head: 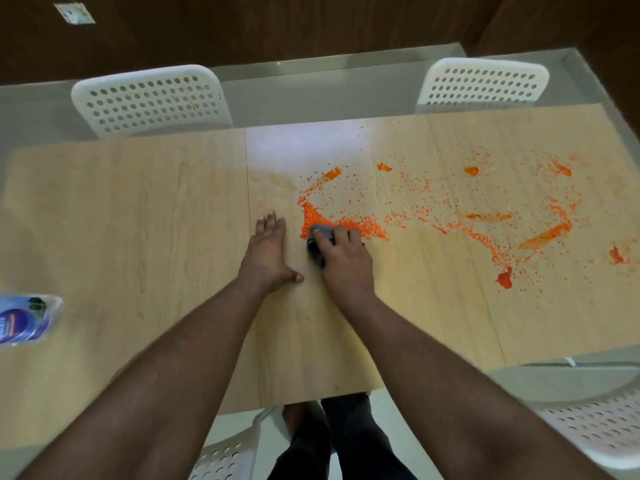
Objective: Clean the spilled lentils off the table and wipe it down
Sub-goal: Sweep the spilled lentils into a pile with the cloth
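Note:
Orange lentils (433, 216) lie scattered over the right half of the light wooden table (131, 220), with a dense heap (311, 216) near the middle and several orange smears further right. My right hand (343, 261) grips a bunched grey cloth (320, 237) pressed on the table at the near edge of the heap. My left hand (268, 252) rests flat on the table just left of the cloth, fingers straight.
A clear bottle with a blue label (26, 320) lies at the table's left edge. Two white perforated chairs (152, 100) (483, 84) stand at the far side, and two more (595, 434) (221, 459) at the near side. My legs show below the table edge.

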Available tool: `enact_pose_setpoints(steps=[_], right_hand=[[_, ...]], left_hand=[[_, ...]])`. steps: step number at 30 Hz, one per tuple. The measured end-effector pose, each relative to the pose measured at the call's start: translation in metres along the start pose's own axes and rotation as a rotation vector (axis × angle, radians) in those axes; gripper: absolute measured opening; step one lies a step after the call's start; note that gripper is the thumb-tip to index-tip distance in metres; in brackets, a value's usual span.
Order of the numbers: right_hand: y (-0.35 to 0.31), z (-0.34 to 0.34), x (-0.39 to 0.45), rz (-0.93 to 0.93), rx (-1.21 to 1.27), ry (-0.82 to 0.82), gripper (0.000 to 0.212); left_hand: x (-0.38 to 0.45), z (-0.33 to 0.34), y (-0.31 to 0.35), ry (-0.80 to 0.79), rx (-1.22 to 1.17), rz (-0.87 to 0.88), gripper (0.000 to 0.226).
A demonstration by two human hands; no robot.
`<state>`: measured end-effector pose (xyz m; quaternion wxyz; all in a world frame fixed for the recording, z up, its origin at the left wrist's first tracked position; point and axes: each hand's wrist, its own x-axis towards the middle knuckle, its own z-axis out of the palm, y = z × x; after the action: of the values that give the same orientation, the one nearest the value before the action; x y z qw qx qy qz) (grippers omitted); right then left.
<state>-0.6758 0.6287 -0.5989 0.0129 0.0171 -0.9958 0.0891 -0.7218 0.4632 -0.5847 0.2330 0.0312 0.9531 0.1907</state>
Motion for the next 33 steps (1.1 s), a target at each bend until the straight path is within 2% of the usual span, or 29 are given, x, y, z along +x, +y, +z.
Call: enact_pose_setpoints(steps=[5,9,11,14,18,20,23,25,30,33], right_hand=[[0.037,-0.016,0.042,0.179,0.062,-0.088,0.048],[0.059,-0.034,0.045,0.250,0.129,-0.059,0.054],[0.054,-0.039,0.036,0.188,0.134,-0.052,0.057],[0.028,-0.035,0.019,-0.021,0.131,-0.072,0.061],[-0.008,-0.010,0.008,-0.216,0.077,-0.141,0.062],[-0.016,-0.006,0.018,-0.217,0.051,-0.169,0.063],[-0.017,-0.010,0.038,-0.139,0.052,-0.212,0.070],[-0.015,-0.014,0.055,-0.029,0.061,-0.193,0.063],[0.014,-0.022,0.085,0.288,0.079,-0.120,0.057],[0.017,-0.028,0.080,0.313,0.081,-0.113,0.061]], left_hand=[[-0.001,-0.005,0.012,-0.001,0.012,-0.063,0.145],[-0.003,-0.010,0.022,-0.010,0.013,-0.102,0.146],[-0.004,-0.013,0.026,0.001,0.006,-0.111,0.143],[-0.003,-0.017,0.025,0.077,-0.017,-0.113,0.129],[0.006,-0.020,0.013,0.154,0.017,-0.043,0.111],[0.014,-0.021,0.005,0.121,0.024,-0.024,0.119],[0.023,-0.024,-0.005,0.050,0.013,-0.020,0.148],[0.026,-0.028,-0.010,0.021,0.010,-0.023,0.157],[0.032,-0.038,-0.017,0.012,-0.009,0.020,0.153],[0.040,-0.045,-0.019,0.050,-0.003,0.042,0.146]])
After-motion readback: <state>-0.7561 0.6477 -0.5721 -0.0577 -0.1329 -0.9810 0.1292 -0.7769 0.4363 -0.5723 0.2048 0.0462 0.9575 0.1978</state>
